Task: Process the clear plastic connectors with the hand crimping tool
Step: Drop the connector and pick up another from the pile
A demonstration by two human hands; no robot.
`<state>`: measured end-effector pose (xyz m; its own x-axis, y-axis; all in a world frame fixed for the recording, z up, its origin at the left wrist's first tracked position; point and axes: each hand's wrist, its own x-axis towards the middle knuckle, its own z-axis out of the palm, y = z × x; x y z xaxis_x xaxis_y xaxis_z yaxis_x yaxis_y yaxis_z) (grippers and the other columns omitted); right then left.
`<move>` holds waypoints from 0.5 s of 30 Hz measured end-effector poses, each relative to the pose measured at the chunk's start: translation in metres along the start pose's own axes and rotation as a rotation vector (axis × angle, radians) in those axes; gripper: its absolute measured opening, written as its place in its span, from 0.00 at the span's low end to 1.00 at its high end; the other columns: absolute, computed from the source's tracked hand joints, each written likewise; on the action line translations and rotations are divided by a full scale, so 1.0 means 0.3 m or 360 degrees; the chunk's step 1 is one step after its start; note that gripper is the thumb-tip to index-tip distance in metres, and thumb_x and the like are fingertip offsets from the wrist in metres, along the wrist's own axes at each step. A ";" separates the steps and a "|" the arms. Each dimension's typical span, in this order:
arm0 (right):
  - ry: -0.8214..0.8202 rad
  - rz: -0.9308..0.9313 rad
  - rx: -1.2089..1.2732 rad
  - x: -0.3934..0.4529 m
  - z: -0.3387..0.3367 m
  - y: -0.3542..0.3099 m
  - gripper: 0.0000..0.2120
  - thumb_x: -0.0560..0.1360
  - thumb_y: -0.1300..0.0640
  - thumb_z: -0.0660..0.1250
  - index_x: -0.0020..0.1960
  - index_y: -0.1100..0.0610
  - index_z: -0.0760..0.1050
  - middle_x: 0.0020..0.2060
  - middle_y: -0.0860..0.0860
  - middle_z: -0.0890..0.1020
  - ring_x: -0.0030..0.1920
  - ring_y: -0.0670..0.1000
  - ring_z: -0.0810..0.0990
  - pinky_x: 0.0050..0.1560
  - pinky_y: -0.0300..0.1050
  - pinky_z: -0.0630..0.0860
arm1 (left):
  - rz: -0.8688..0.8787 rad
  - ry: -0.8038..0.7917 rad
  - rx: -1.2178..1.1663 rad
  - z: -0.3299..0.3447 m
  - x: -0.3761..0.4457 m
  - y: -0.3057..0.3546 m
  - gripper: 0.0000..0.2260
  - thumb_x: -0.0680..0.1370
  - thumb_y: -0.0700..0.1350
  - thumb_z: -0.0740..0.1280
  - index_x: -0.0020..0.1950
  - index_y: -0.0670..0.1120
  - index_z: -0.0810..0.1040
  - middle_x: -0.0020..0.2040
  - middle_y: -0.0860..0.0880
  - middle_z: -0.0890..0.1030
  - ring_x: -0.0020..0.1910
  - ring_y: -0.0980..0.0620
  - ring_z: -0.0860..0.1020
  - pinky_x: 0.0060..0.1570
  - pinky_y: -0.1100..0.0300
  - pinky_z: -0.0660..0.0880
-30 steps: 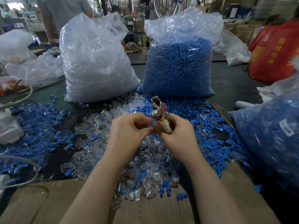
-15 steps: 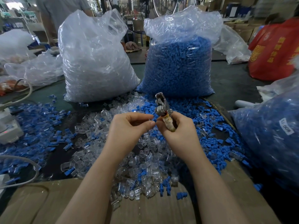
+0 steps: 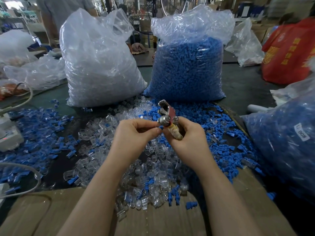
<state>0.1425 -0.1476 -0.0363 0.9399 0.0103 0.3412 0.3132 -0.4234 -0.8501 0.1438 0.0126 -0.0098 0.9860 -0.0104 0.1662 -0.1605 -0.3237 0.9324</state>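
Observation:
My right hand [image 3: 189, 140] grips the hand crimping tool [image 3: 167, 119] by its pale taped handle, metal head pointing up and away. My left hand [image 3: 134, 135] is beside it, fingertips pinched together at the tool's base, where a small blue piece [image 3: 161, 127] shows. Whether a clear connector is between those fingertips I cannot tell. Below both hands a heap of clear plastic connectors [image 3: 148, 178] mixed with blue caps lies on the table.
A big bag of clear connectors [image 3: 98, 65] and a big bag of blue caps [image 3: 187, 68] stand behind the heap. Another blue-filled bag [image 3: 288, 137] is at the right. Loose blue caps [image 3: 37, 130], a white device [image 3: 8, 133] and cables lie left. Cardboard [image 3: 153, 222] covers the near edge.
Both hands have stayed above the heap. The tool's head has tilted slightly and my left fingertips have closed in against the tool's base.

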 end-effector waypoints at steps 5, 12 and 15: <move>0.0070 0.0043 0.0064 0.002 -0.005 0.010 0.02 0.75 0.54 0.70 0.47 0.50 0.79 0.38 0.47 0.83 0.40 0.52 0.81 0.43 0.59 0.79 | 0.0043 0.0064 -0.0186 -0.003 0.001 0.006 0.09 0.73 0.39 0.75 0.46 0.53 0.84 0.40 0.54 0.86 0.41 0.57 0.84 0.42 0.68 0.78; 0.0015 0.0066 0.0049 0.002 -0.026 0.016 0.03 0.75 0.54 0.70 0.47 0.47 0.78 0.39 0.46 0.83 0.42 0.52 0.81 0.46 0.60 0.79 | 0.0104 0.0120 -0.0364 -0.008 0.013 -0.003 0.11 0.74 0.37 0.73 0.53 0.49 0.78 0.44 0.50 0.85 0.46 0.52 0.84 0.48 0.63 0.79; -0.0064 0.0073 0.0010 0.002 -0.025 0.019 0.03 0.73 0.51 0.69 0.47 0.47 0.77 0.39 0.46 0.83 0.43 0.52 0.81 0.47 0.60 0.79 | 0.0190 0.0132 -0.0328 -0.014 0.013 -0.005 0.12 0.74 0.37 0.73 0.52 0.50 0.77 0.44 0.52 0.85 0.45 0.55 0.84 0.46 0.67 0.78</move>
<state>0.1439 -0.1569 -0.0379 0.9581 0.0275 0.2852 0.2701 -0.4185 -0.8671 0.1478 0.0171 -0.0092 0.9540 0.0437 0.2967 -0.2895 -0.1248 0.9490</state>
